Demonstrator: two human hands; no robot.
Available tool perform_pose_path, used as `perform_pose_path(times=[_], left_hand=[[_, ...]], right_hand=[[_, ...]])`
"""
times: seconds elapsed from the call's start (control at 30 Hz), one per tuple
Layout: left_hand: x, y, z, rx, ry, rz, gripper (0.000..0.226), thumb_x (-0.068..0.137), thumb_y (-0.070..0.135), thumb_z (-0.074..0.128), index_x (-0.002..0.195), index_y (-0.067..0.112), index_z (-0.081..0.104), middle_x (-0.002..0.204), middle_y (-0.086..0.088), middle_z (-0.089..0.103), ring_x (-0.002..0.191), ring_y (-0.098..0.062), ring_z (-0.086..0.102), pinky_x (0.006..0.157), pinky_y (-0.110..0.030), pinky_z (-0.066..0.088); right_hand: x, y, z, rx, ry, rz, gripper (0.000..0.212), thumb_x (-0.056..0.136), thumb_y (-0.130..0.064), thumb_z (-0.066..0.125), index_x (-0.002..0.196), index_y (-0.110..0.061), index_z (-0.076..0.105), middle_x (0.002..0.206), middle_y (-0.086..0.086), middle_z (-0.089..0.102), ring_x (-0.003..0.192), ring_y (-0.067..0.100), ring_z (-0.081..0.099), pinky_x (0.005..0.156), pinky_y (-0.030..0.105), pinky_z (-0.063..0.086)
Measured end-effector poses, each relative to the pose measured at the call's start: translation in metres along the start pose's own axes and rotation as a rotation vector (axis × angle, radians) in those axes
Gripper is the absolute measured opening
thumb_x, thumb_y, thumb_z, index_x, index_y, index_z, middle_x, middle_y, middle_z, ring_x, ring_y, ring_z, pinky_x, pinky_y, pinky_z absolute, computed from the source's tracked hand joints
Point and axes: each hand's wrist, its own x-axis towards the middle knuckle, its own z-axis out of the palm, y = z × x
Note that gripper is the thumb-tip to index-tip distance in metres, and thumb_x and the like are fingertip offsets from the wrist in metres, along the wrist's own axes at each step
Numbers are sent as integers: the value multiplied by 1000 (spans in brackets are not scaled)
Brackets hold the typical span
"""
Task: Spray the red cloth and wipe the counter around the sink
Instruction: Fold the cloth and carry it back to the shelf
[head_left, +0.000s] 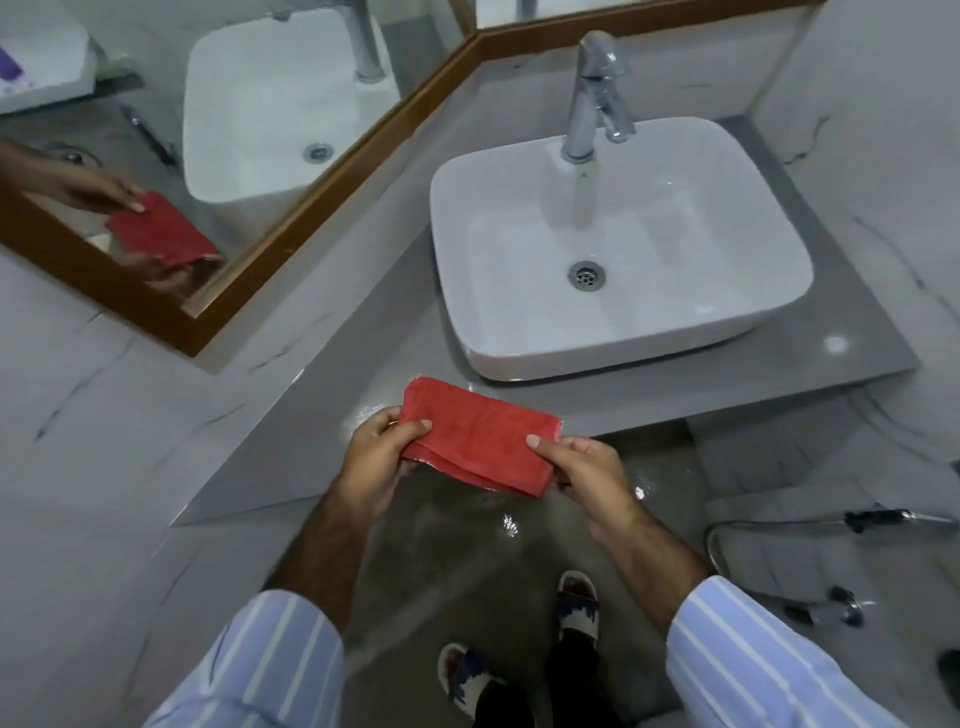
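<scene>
Cloth (480, 434), red and folded, held in the air just before the surface (649, 389), below the sink (618, 244). Left grip (382, 452) pinching its left end, right grip (584, 467) pinching its right end, thumbs on top.

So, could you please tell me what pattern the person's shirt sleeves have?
Light blue with white stripes, on both shirt sleeves, clearest in the head view.

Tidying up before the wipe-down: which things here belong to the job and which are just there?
In use: red cloth, held folded by left hand and right hand; counter; sink.
Just there: tap, mirror, hose sprayer, sandals.
</scene>
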Motion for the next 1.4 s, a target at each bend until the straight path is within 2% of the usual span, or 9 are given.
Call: perform_pose_path(times=[0.1,0.5,0.6,0.67,0.73,0.8,1.0,1.23,1.4], left_hand=[[-19,0,44,-3,-71,30,17,90,-3,70,102,9,66,85,-9,73,70,-19,70,78,-41,60],[-75,2,302,257,-490,95,26,88,-6,73,113,-1,66,91,-8,78,80,-22,72,75,-30,63],[-90,-6,376,464,-572,250,29,87,-2,76,115,-1,67,98,-10,78,88,-26,72,82,-32,62],[-98,-13,422,711,-625,518,24,85,8,79,107,9,69,96,-1,76,89,-17,70,85,-31,57],[-114,-26,478,929,-695,799,21,86,10,77,106,13,68,88,10,69,81,-5,60,79,-27,49],[-134,-37,532,1062,-779,982,21,90,10,71,110,13,68,95,3,73,87,-12,63,81,-28,48],[-169,-77,655,1374,-1097,1211,25,94,13,54,116,19,64,112,-6,72,104,-30,64,87,-44,54],[-183,-143,740,1610,-1278,1241,29,92,6,57,119,12,67,115,-15,73,109,-37,64,86,-41,52],[-167,-177,743,1769,-1275,1122,53,95,10,59,147,12,51,141,-15,62,131,-35,56,107,-44,47]], right_hand=[[-22,-22,-45,35,68,-38,23,86,-16,83,93,5,75,72,8,73,51,7,65,48,15,51],[-98,-41,-273,324,424,-85,31,84,-22,84,102,1,75,99,22,81,76,26,77,71,32,64],[-127,-36,-327,476,525,-96,27,86,-20,82,106,-4,75,102,19,81,94,35,77,95,48,60],[-142,-31,-351,561,570,-77,22,89,-18,79,108,-9,74,104,15,82,102,37,76,100,49,57],[-156,-19,-376,653,615,-46,17,91,-16,76,106,-14,72,101,9,82,103,34,76,98,46,58],[-164,-5,-391,758,671,-12,22,89,-15,78,110,-15,71,103,6,82,103,30,75,94,42,59],[-159,18,-414,972,676,23,29,84,-13,82,111,-11,71,98,10,82,99,30,79,82,40,62],[-129,25,-458,1148,698,45,15,93,-12,73,106,-4,73,97,15,81,89,28,77,73,33,64],[-145,41,-482,1064,607,69,20,97,-15,68,110,0,70,101,20,79,94,31,78,77,33,66]])
